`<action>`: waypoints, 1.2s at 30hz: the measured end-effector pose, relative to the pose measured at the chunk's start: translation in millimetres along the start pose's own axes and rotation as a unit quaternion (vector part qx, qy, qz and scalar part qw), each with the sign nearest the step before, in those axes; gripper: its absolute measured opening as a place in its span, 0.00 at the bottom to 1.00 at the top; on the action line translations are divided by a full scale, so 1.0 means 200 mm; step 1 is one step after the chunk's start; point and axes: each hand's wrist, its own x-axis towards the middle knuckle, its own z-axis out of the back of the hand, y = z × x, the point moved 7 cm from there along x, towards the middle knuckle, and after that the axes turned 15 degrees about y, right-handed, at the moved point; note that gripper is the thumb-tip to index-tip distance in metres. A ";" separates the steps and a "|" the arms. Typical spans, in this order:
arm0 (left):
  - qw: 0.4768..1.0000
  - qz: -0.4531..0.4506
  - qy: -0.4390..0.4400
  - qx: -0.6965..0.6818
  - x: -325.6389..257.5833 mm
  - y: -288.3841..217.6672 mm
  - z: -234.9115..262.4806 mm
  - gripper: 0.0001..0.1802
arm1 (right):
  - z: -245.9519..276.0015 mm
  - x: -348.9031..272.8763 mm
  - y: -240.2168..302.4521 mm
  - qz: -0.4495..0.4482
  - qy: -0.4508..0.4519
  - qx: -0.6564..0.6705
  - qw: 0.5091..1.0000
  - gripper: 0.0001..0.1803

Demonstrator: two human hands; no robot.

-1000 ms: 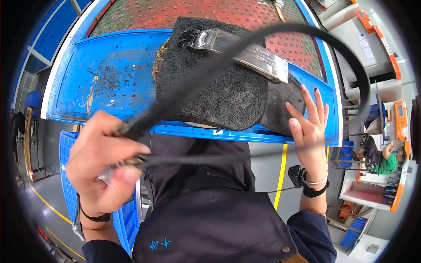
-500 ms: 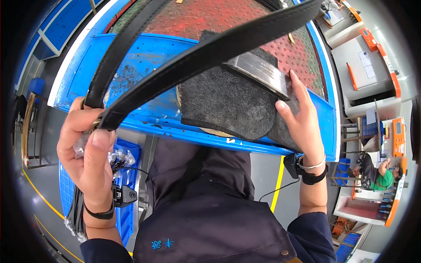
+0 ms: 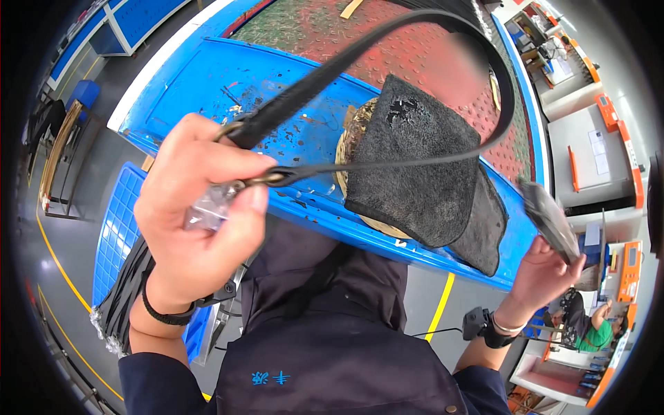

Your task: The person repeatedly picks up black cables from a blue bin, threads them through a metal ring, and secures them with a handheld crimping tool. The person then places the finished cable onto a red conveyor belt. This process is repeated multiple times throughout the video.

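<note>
Fingers of the left hand (image 3: 197, 214) pinch a black strap (image 3: 387, 41) (both metal-ringed ends); right hand (image 3: 546, 270) grips a dark flat piece (image 3: 550, 218) beside black pads (image 3: 422, 173) at the blue tray's (image 3: 194, 83) near edge.

Blue tray (image 3: 207, 90) on red studded worktop (image 3: 429, 55); dark felt pads (image 3: 422, 173) over tray's near edge; blue crate (image 3: 117, 228) below left; seated person (image 3: 591, 328) at right, by orange machines (image 3: 631, 270)

Black strap (image 3: 387, 48) in left hand (image 3: 197, 207), above blue tray (image 3: 207, 76).
</note>
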 end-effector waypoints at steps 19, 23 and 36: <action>0.975 -0.082 0.189 0.084 0.15 -0.31 -0.31 0.13 | -0.45 -0.03 -0.13 -0.033 -0.080 -0.267 0.960 0.51; 0.978 -0.083 0.177 0.079 0.15 -0.31 -0.31 0.13 | -0.46 -0.03 -0.14 -0.035 -0.099 -0.279 0.955 0.53; 0.982 -0.074 0.166 0.046 0.14 -0.27 -0.32 0.13 | -0.44 -0.04 -0.12 -0.029 -0.101 -0.348 0.931 0.54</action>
